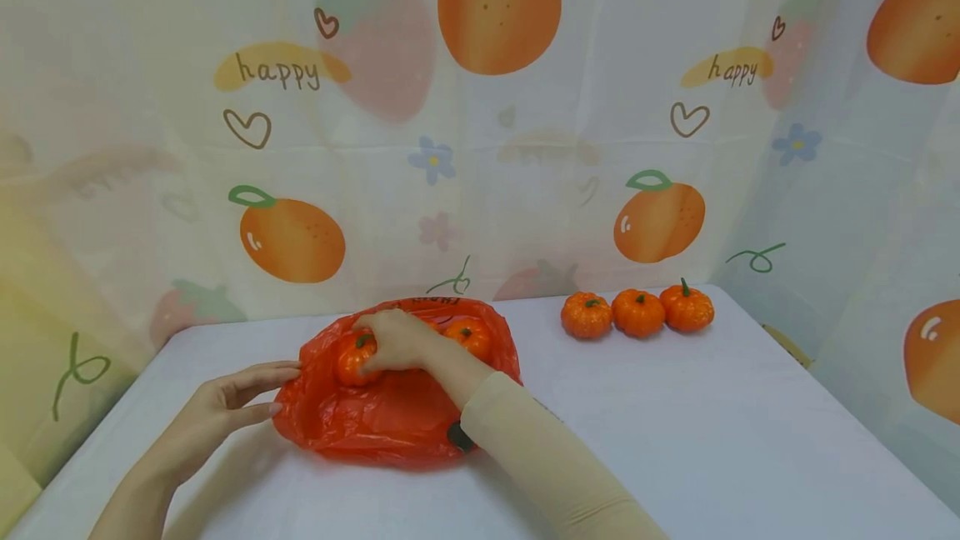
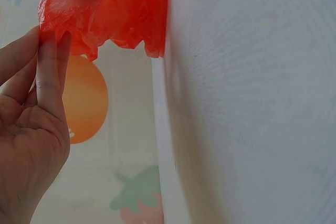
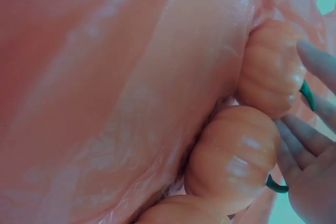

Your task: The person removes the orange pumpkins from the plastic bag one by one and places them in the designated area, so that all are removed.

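A red plastic bag (image 1: 375, 423) lies with its mouth spread wide on the table. My left hand (image 1: 213, 411) touches its left rim, fingers nearly straight and thumb apart from them; the left wrist view shows the fingertips against the thin plastic. Inside the bag, my right hand (image 1: 405, 340) holds a small orange pumpkin (image 1: 356, 361) with a green stem, thumb on one side and fingers on the other. In the right wrist view this pumpkin (image 3: 270, 72) sits beside a second pumpkin (image 3: 236, 156), and part of a third pumpkin (image 3: 181, 212) shows below.
Three more small pumpkins (image 1: 639, 312) stand in a row at the back right of the white table (image 1: 675, 440). A dark patch (image 1: 460, 437) shows at the bag's near edge, beside the right sleeve (image 1: 555, 457). A fruit-printed curtain (image 1: 510, 173) hangs behind the table.
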The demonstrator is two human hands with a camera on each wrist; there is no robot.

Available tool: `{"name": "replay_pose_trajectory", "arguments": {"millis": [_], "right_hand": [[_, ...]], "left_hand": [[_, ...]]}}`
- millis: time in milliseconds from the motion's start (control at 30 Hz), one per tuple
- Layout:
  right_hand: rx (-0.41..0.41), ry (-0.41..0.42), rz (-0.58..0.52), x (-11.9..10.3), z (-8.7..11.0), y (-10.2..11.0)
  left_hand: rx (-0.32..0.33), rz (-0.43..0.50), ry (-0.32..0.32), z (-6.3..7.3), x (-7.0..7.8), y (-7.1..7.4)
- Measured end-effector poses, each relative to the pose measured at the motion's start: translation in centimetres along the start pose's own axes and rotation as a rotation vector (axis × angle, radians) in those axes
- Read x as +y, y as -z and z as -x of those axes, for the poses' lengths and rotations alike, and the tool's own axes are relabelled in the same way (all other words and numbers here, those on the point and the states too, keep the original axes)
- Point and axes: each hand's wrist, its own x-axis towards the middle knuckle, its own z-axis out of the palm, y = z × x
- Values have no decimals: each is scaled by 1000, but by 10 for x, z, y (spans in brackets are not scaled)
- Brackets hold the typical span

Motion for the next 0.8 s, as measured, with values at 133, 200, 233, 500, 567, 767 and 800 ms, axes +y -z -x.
{"name": "replay_pose_trajectory", "arguments": {"millis": [133, 200, 233, 500, 567, 767, 800], "right_hand": [[-17, -10, 110, -3, 0, -3], [-23, -14, 151, -5, 0, -5], [-23, -16, 160, -5, 0, -6], [-20, -29, 200, -7, 0, -8], [-15, -34, 207, -6, -1, -9], [6, -35, 199, -5, -3, -10], [7, -33, 192, -5, -2, -9]], "left_hand": [[3, -1, 0, 0, 0, 0], [4, 0, -3, 0, -1, 0], [4, 0, -6, 0, -1, 0], [4, 10, -8, 0, 0, -1], [5, 5, 0, 0, 1, -1], [10, -5, 17, 0, 2, -1], [11, -5, 19, 0, 1, -1]]}}
